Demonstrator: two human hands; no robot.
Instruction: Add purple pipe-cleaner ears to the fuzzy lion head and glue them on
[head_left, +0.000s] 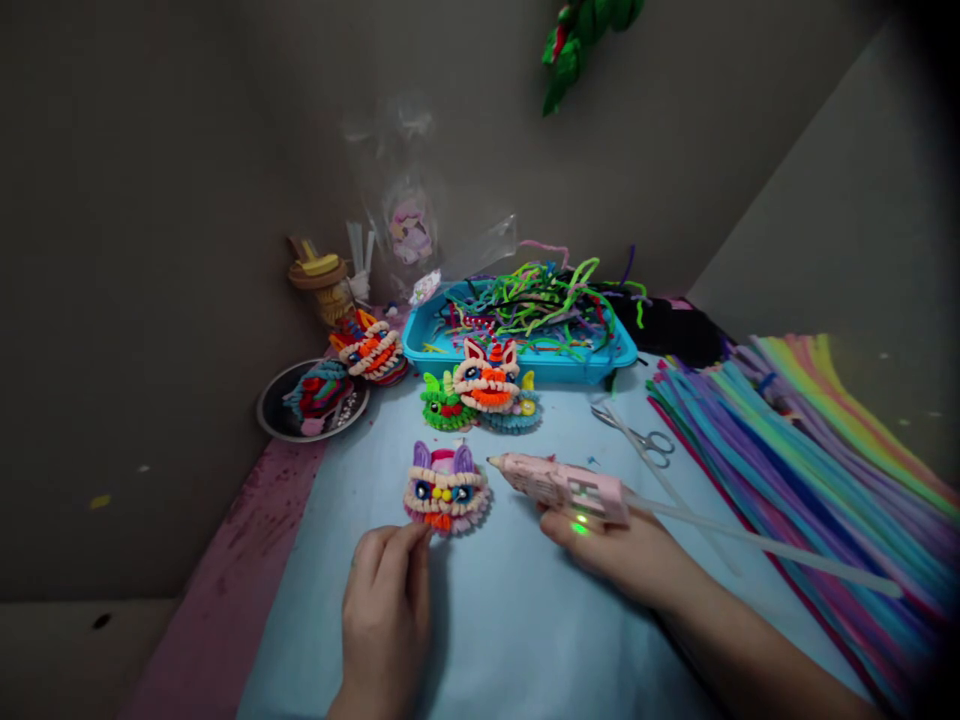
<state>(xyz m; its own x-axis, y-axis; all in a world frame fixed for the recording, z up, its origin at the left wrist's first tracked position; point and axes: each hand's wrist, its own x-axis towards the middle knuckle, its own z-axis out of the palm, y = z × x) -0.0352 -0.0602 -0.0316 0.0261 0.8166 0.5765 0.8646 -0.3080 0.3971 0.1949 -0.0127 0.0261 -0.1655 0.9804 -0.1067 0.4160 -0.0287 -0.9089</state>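
Note:
My right hand (600,545) is wrapped round a pale pink hot glue gun (555,482), with a green light glowing near the fingers. A long clear glue stick (757,540) sticks out of the gun's back. The nozzle points left, just off a pipe-cleaner lion head (444,492) with purple ears, a cream brow, blue eyes and an orange mouth part. At its lower left edge, my left hand (386,590) has its fingertips pinched together against the orange part. The thumb is mostly hidden.
Finished lion heads (487,376) sit behind. A blue basket (525,368) holds pipe-cleaner scraps. Scissors (654,443) and a bundle of pipe cleaners (795,460) lie right. A metal bowl (274,425), another orange lion head (375,352) and a lidded jar (321,280) stand left.

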